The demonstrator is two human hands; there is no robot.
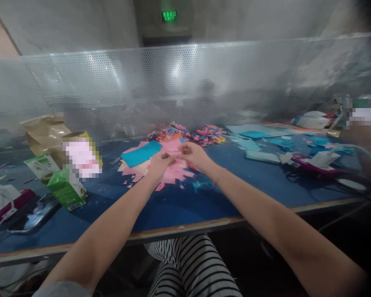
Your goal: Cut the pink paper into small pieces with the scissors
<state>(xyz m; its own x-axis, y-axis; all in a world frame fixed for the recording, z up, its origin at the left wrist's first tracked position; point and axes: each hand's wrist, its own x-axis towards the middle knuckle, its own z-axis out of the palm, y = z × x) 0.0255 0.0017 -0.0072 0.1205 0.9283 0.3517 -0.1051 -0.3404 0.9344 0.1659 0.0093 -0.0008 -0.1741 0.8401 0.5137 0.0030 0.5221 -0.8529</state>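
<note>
Both my hands meet over a spread of pink paper pieces (170, 175) on the blue table. My left hand (162, 161) is closed in a pinch on a piece of pink paper (172, 145). Touching or nearly touching it, my right hand (193, 156) pinches at the same paper with curled fingers. The fingertips are blurred, and what lies between them is partly hidden. A bright blue paper sheet (141, 154) lies on the pile just left of my hands. Heaps of small coloured scraps (208, 135) sit behind them.
On the left stand a brown paper bag (45, 134), a green box (66, 187) and a phone (34, 214). Light blue sheets (250, 130), a pale bar (262, 156) and a purple device with a cable (317, 165) lie right. A perforated metal screen (173, 88) borders the back.
</note>
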